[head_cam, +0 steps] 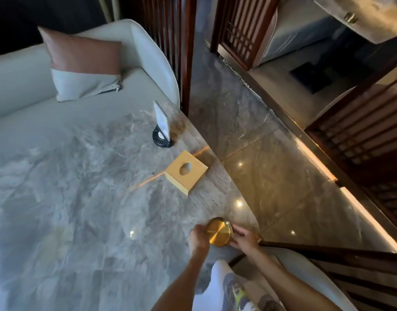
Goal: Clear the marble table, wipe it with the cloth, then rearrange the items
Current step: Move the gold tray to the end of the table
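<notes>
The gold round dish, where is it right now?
In the head view the gold round dish sits at the marble table's near right edge, between the left hand and right hand.

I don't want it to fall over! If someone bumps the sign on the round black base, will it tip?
Probably, yes. The sign stands tall and thin on a small base, so a push up high would likely topple it. It looks light, so it might slide on the smooth marble table first. It also sits near the edge.
</notes>
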Demonstrator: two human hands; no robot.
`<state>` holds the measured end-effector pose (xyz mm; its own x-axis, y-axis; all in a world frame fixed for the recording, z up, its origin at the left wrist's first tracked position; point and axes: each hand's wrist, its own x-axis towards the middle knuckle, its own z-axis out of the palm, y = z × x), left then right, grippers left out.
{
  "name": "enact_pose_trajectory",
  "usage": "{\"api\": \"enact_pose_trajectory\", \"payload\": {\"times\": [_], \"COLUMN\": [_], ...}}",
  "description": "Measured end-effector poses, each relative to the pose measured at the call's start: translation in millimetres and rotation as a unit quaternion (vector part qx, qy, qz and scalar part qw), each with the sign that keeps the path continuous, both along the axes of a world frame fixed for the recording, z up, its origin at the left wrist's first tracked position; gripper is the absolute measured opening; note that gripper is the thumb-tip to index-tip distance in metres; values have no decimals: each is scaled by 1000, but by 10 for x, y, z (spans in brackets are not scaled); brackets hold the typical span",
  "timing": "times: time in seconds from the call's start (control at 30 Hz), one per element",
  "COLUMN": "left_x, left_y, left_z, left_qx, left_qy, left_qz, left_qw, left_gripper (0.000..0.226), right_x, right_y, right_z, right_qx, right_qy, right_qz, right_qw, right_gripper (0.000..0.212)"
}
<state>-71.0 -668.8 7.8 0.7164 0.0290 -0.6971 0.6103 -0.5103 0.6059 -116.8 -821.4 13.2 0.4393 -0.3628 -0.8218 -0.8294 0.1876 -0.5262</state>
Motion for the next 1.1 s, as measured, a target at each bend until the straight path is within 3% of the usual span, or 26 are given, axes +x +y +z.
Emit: {"api": "enact_pose_trajectory", "payload": {"times": [0.2, 0.4, 0.5, 0.57, 0.67, 0.8, 0.93, 1.1], "left_x": [279, 299, 255, 166, -117, -623, -1184, -1787], "left_y": [300, 735, 1145, 1477, 2064, 2962, 3894, 4890], "left_z": [-137, -53, -64, 62, 208, 383, 400, 306], "left_qx": [-25, -57, -28, 2, 63, 131, 170, 162], "left_qy": [9, 36, 27, -1, -61, -58, -34, -4], "left_qz": [30, -6, -28, -35, -46, -43, -8, 55], "left_qw": [999, 998, 999, 999, 995, 989, 985, 985], "left_gripper": [29, 38, 36, 35, 39, 41, 41, 38], "right_x": [365, 480, 440, 431, 422, 257, -67, -526], "right_y": [291, 374, 426, 595, 1004, 1832, 2825, 3894], "right_z": [-50, -61, 83, 177, 121, -25, -163, -184], "right_qx": [-9, -126, -308, -360, -313, -223, -150, -107], "right_qy": [0, 12, -58, -120, -162, -156, -135, -130], "right_qz": [38, 147, 253, 317, 421, 495, 525, 558], "right_qw": [999, 981, 915, 870, 836, 825, 827, 812], "right_gripper": [37, 34, 32, 31, 28, 31, 43, 40]}}
